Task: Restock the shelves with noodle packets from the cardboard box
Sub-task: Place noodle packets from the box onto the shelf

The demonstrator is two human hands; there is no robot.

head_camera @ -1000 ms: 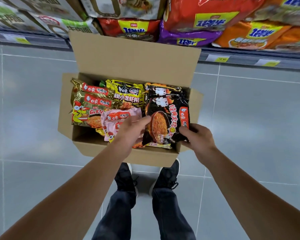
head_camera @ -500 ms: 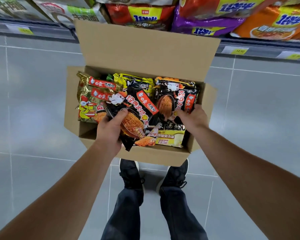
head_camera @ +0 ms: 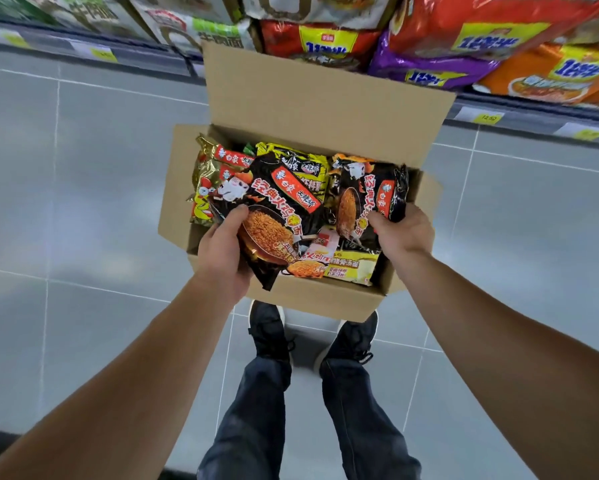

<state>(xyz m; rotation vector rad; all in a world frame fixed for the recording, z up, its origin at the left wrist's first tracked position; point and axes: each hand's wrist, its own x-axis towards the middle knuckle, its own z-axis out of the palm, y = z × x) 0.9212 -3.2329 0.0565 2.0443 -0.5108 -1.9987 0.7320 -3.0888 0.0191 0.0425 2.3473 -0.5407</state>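
My left hand now grips a black noodle packet lifted above the cardboard box on the floor, and my right hand has newly clamped a second black packet, so both look ready for the shelf.

The cardboard box stands on the floor just ahead of the person's shoes, its far flap raised toward the shelf beyond. The left hand grips a noodle packet over the box's near left part; the right hand grips a second noodle packet at the near right. Between and below the hands lie further packets; more lie beyond the left hand. Large noodle packs fill the shelf behind the box.
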